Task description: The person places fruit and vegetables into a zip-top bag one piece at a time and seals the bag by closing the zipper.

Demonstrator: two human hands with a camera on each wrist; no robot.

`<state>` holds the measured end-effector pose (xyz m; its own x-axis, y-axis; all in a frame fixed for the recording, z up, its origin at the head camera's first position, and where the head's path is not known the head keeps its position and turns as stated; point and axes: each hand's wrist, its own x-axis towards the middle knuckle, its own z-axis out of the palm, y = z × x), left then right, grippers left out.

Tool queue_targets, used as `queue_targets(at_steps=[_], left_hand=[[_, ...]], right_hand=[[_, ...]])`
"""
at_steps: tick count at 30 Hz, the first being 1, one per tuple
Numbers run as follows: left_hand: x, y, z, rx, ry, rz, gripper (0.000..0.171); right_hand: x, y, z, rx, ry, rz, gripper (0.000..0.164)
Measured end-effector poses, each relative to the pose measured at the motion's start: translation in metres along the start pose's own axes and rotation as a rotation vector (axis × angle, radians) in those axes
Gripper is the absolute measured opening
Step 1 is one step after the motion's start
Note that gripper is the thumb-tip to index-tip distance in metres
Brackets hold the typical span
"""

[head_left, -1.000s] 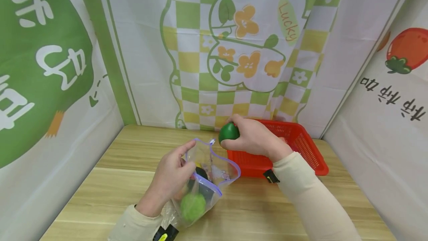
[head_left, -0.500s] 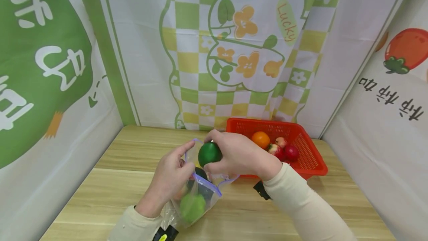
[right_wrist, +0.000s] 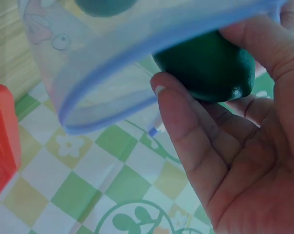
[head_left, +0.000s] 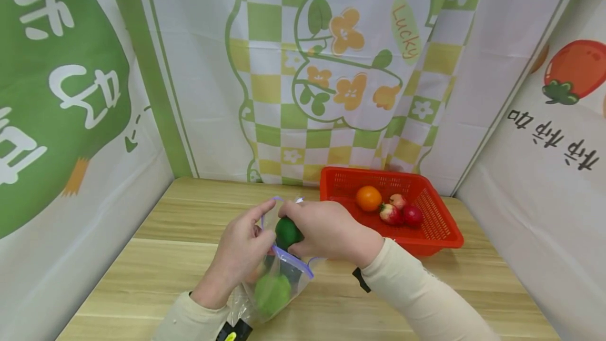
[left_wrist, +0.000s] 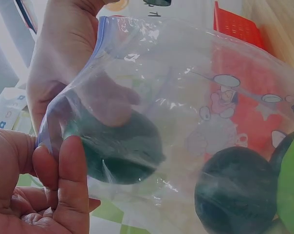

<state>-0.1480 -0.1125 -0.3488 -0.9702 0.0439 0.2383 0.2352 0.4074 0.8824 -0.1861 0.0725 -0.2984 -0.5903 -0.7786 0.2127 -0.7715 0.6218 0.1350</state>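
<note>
My left hand [head_left: 243, 243] pinches the rim of a clear zip bag [head_left: 294, 263] with a purple closure strip. The bag's mouth stands open. With thumb and fingers, my right hand [head_left: 331, 230] grips a dark green, lime-shaped fruit [head_left: 286, 233] in the bag's mouth. Through the clear plastic, the left wrist view shows this fruit and the right fingers, while the right wrist view has the purple rim crossing over the fruit [right_wrist: 208, 68]. Lower in the bag lie a light green round fruit [head_left: 273, 293] and a dark round fruit [left_wrist: 237, 190].
A red plastic basket [head_left: 437, 225] stands behind and right of the bag on the wooden table [head_left: 165, 257]. In it are an orange [head_left: 368, 198] and several small red fruits [head_left: 391, 214]. Printed curtains [head_left: 213, 93] enclose the table at the back and sides.
My right hand has carried the dark green fruit left and down from over the basket's edge into the bag's mouth, uncovering the basket's fruit. My left hand keeps its hold on the bag.
</note>
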Motion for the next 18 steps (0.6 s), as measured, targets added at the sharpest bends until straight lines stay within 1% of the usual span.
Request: queue_targets(at_steps=[3, 6, 14, 18], left_hand=[[-0.001, 0.0, 0.0, -0.019, -0.004, -0.015, 0.065], [-0.001, 0.001, 0.0, -0.022, -0.008, -0.025, 0.064], [-0.001, 0.002, 0.0, 0.001, -0.008, -0.022, 0.064], [0.0, 0.002, 0.0, 0.001, -0.007, -0.018, 0.064]], right_hand=[[0.001, -0.002, 0.006, -0.062, 0.025, -0.008, 0.046], [0.002, -0.003, 0.012, -0.098, 0.059, -0.007, 0.045], [0.004, -0.005, 0.023, -0.121, 0.136, -0.02, 0.045], [0.006, -0.006, 0.028, -0.13, 0.161, -0.013, 0.043]])
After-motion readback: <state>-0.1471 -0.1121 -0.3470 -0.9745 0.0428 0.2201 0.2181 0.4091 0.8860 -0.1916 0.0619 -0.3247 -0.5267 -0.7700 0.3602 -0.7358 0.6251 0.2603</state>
